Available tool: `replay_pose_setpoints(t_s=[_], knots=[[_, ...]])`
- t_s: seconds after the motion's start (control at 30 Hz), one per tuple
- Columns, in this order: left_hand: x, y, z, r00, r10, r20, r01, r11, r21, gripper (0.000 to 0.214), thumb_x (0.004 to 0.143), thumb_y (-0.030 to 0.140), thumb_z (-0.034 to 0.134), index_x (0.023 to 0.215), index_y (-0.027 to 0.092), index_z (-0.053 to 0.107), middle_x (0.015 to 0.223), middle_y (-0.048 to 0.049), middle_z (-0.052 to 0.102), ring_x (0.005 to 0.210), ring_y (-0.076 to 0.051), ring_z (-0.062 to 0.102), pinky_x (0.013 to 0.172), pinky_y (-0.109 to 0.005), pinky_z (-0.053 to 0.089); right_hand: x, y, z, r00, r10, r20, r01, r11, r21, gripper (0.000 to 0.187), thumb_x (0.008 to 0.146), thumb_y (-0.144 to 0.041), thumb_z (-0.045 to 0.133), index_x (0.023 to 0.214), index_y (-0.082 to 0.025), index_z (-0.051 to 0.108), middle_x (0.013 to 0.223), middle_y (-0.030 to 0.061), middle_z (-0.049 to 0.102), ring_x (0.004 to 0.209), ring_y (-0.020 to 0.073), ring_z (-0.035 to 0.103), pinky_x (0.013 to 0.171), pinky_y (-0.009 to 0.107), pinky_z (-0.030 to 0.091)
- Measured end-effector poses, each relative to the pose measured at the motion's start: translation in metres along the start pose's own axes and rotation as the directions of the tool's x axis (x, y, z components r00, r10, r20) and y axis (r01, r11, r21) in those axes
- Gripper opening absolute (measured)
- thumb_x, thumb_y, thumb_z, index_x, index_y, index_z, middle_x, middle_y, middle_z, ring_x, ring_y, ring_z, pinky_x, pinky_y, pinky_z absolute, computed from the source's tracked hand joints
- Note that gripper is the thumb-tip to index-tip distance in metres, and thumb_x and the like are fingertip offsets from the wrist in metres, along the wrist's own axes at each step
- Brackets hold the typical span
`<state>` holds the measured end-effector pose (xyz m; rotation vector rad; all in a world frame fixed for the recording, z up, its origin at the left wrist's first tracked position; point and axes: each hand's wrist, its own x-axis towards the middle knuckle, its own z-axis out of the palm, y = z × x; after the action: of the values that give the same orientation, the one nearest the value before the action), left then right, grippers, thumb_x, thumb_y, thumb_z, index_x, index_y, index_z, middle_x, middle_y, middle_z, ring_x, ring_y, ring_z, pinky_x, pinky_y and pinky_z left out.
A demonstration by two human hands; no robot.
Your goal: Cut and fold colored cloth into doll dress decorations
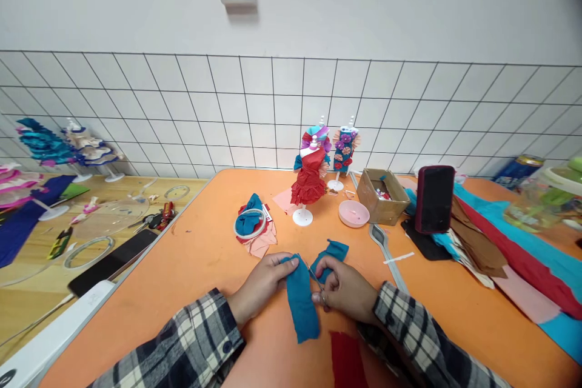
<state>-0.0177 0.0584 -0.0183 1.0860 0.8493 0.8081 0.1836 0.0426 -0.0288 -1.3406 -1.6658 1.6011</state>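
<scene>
My left hand (264, 282) pinches the upper left corner of a long teal crepe paper strip (302, 309), which hangs down above the orange table. In my right hand (345, 291) is a small pair of scissors (314, 277), its fingers closed about the handles. The blades point up and left, at the strip's upper right edge; whether they are cutting I cannot tell. Just behind my right hand lies another crumpled teal piece (335, 253). A red piece (348, 361) rests at the table's near edge, close to my right sleeve.
A mini dress form in red (309, 185) stands ahead, two others behind it. Right of it are a pink dish (353, 213), a cardboard box (382, 197) and an upright phone (434, 200). An embroidery hoop (250, 224) lies left on scraps. Long coloured strips (513, 224) cover the right side.
</scene>
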Motion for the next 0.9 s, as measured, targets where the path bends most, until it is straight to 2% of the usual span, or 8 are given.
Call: replay_pose_setpoints(t_s=[0.17,0.23,0.33,0.47,0.53,0.63,0.73,0.9], knots=[[0.000,0.010,-0.009,0.998,0.017,-0.064,-0.011,0.995,0.097,0.035,0.078,0.047,0.067,0.088,0.013,0.068,0.080,-0.0070,0.070,0.076,-0.021,0.064,0.073,-0.032,0.049,0.006,-0.002,-0.020,0.996,-0.056,-0.070,0.054,0.998,-0.037,0.026,0.061,-0.031,0.076,0.070,-0.016,0.057,0.055,-0.0063,0.051,0.050,0.0070,0.042,0.047,0.020,0.029],[0.001,0.011,-0.013,0.997,0.018,-0.072,-0.009,0.992,0.122,0.036,0.074,0.044,0.071,0.091,0.013,0.067,0.081,-0.0069,0.069,0.076,-0.021,0.063,0.072,-0.031,0.049,0.011,0.000,-0.027,0.984,-0.117,-0.136,0.104,0.990,-0.095,0.027,0.064,-0.030,0.075,0.082,-0.015,0.062,0.054,-0.0081,0.046,0.050,0.0070,0.038,0.047,0.020,0.027],[0.003,0.010,-0.018,0.996,0.064,-0.064,-0.045,0.965,0.257,0.036,0.072,0.040,0.073,0.094,0.012,0.068,0.080,-0.0068,0.067,0.071,-0.019,0.060,0.066,-0.028,0.046,0.017,0.006,-0.035,0.980,-0.088,-0.180,0.054,0.981,-0.185,0.043,0.068,-0.027,0.073,0.107,-0.013,0.060,0.054,-0.0094,0.043,0.052,0.0076,0.039,0.049,0.020,0.027],[0.000,0.006,-0.024,0.973,0.216,-0.079,-0.130,0.801,0.584,0.042,0.073,0.028,0.069,0.113,0.019,0.066,0.094,-0.0065,0.067,0.076,-0.020,0.058,0.069,-0.027,0.042,0.018,0.008,-0.031,0.999,0.015,-0.035,-0.020,0.988,-0.155,0.063,0.063,-0.023,0.077,0.119,-0.014,0.050,0.058,-0.0097,0.050,0.051,0.0073,0.042,0.047,0.019,0.029],[-0.003,0.003,-0.025,0.965,0.255,-0.052,-0.160,0.738,0.655,0.045,0.074,0.023,0.066,0.119,0.022,0.063,0.090,-0.0045,0.066,0.075,-0.019,0.057,0.068,-0.027,0.041,0.019,0.005,-0.025,0.996,0.022,-0.082,-0.038,0.980,-0.198,0.059,0.059,-0.020,0.079,0.110,-0.017,0.050,0.058,-0.0107,0.050,0.051,0.0069,0.044,0.046,0.018,0.029],[-0.005,0.000,-0.026,0.966,0.260,-0.015,-0.176,0.695,0.697,0.047,0.073,0.016,0.061,0.120,0.022,0.059,0.079,-0.0008,0.061,0.072,-0.018,0.056,0.066,-0.025,0.039,0.026,-0.001,-0.018,0.986,0.048,-0.158,-0.096,0.946,-0.309,0.039,0.057,-0.019,0.080,0.081,-0.019,0.050,0.054,-0.0106,0.048,0.048,0.0059,0.044,0.043,0.017,0.028],[-0.003,-0.001,-0.027,0.964,0.264,-0.041,-0.142,0.638,0.757,0.051,0.072,0.014,0.058,0.122,0.023,0.054,0.077,0.0014,0.057,0.071,-0.016,0.055,0.065,-0.025,0.038,0.036,-0.005,-0.020,0.987,0.158,-0.036,-0.161,0.936,-0.313,0.038,0.056,-0.025,0.081,0.074,-0.020,0.047,0.050,-0.0101,0.051,0.038,0.0069,0.046,0.039,0.017,0.032],[0.001,0.001,-0.031,0.971,0.226,-0.081,-0.080,0.621,0.780,0.049,0.073,0.015,0.056,0.121,0.022,0.051,0.076,0.0021,0.056,0.071,-0.016,0.054,0.067,-0.026,0.040,0.045,-0.007,-0.030,0.960,0.245,0.135,-0.198,0.937,-0.289,0.049,0.052,-0.027,0.082,0.087,-0.022,0.047,0.049,-0.0115,0.054,0.036,0.0096,0.050,0.038,0.019,0.039]])
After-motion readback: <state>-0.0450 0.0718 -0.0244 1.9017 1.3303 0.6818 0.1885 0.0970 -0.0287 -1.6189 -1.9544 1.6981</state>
